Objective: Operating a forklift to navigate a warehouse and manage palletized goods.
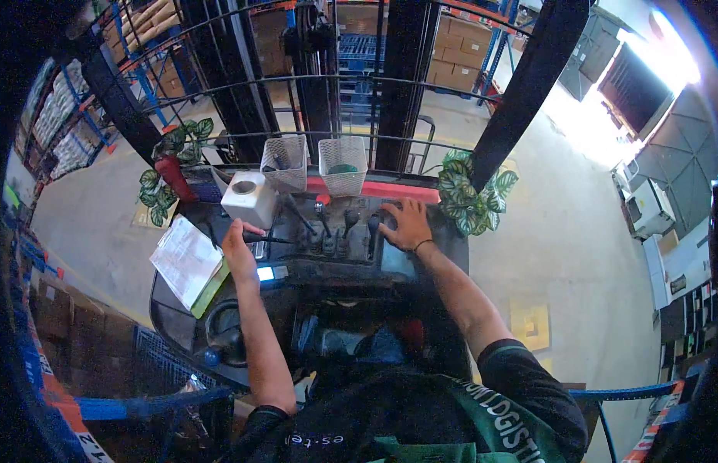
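Pale warehouse floor (583, 278) surrounds your black console (336, 272). Above it your left hand (237, 245) curls at a slim black rod (273, 238), long axis crosswise, free end pointing right; whether it grips, I cannot tell. Your right hand (411, 225) spreads open beside a black lever (373, 224). Black metal bars (351, 76) stand ahead, beyond white perforated baskets (286, 180).
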The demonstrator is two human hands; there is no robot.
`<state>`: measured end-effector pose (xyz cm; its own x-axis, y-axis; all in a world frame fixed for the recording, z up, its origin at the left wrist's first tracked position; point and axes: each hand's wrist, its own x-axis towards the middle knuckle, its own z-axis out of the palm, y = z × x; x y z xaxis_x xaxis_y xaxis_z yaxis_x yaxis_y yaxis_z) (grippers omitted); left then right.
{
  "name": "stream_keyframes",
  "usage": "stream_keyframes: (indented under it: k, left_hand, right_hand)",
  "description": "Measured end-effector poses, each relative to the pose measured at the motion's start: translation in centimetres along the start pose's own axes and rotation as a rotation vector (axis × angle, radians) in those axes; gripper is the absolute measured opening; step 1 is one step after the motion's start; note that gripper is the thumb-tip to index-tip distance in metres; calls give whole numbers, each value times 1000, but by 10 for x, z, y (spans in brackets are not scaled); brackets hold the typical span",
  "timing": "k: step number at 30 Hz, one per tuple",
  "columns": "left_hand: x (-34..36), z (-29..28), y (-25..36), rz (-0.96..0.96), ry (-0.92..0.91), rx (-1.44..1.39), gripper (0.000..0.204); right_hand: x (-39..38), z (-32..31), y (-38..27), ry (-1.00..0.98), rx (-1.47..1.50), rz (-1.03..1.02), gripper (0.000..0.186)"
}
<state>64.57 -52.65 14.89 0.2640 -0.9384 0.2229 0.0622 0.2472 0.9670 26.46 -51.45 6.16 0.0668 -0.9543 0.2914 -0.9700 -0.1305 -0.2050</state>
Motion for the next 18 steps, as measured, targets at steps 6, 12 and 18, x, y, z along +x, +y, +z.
stream_keyframes:
  k: [6, 12, 18]
  left_hand:
    - [7, -3, -4, 91, -22, 20, 43]
    - [0, 13, 2, 45, -18, -14, 38]
    - [-6, 16, 11, -12, 3, 8, 38]
  right_hand:
    - [6, 5, -1, 59, 41, -39, 57]
    - [3, -3, 10, 39, 36, -17, 53]
    - [5, -6, 9, -7, 70, -3, 54]
